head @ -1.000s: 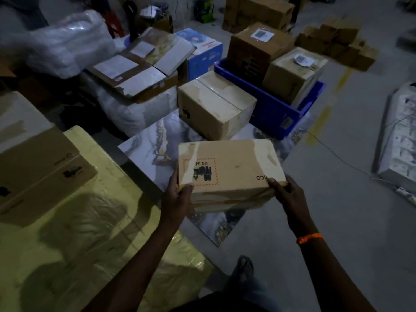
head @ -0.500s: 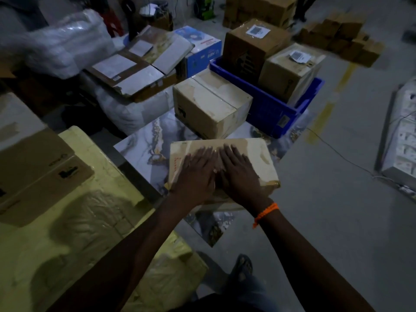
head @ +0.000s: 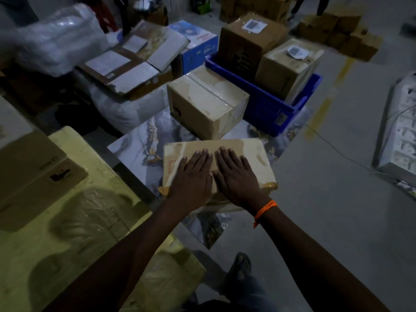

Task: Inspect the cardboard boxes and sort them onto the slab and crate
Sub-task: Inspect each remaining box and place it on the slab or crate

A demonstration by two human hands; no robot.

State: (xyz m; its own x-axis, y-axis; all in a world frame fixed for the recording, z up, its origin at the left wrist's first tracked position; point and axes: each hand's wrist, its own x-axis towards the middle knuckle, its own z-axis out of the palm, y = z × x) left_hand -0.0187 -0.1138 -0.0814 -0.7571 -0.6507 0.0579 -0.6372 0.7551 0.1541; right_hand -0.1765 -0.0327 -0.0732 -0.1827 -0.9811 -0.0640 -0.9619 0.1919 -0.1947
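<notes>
1. a second ago both hands gripped the flat box [head: 254,154] by its ends, just above the slab [head: 139,152]. now the box is down on the slab and both hands lie on its top, much as they did half a second ago.
2. the left hand [head: 191,176] is palm down with its fingers straight and slightly spread, pressing on the top. the right hand [head: 236,174], with an orange wristband [head: 265,209], lies the same way just beside it. neither hand curls round anything.
3. i judge this box to be sorted. the press looks like a last check of the top, or a way of seating the box. lifting off and fetching another box would come next.
4. the flat box sits on the near part of the slab, with its right end close to the slab's edge. it is just in front of a taller box [head: 202,102] that also stands on the slab. the blue crate [head: 265,109] lies behind, already holding two boxes.
5. the flat box is low, wide and tan, with pale tape patches at both ends. a red dashed mark shows partly under the left hand. the near right corner looks a little crushed, though the dim light makes that unsure.
</notes>
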